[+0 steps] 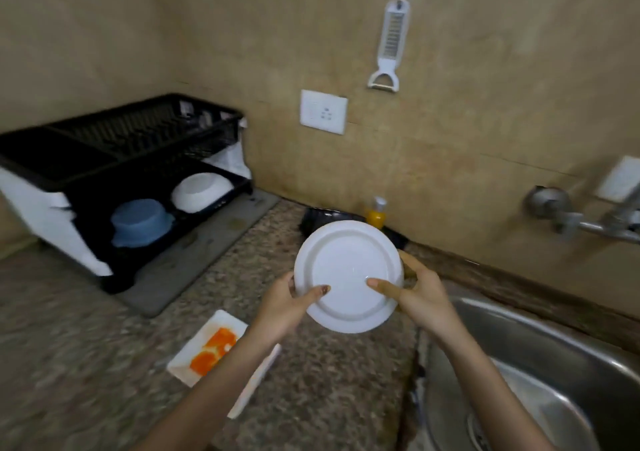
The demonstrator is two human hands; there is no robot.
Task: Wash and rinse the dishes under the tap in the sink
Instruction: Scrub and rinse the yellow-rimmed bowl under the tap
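A round white plate (pixel 348 270) was held up over the granite counter (pixel 86 364), just left of the steel sink (pixel 554 346), its underside facing the camera. The left hand (pixel 282 307) gripped the near-left rim and the right hand (pixel 420 298) the right rim. Both thumbs lay across the plate's face, with the other fingers curled behind it. A square dish (pixel 207 343) smeared with orange lay on the counter below the left forearm.
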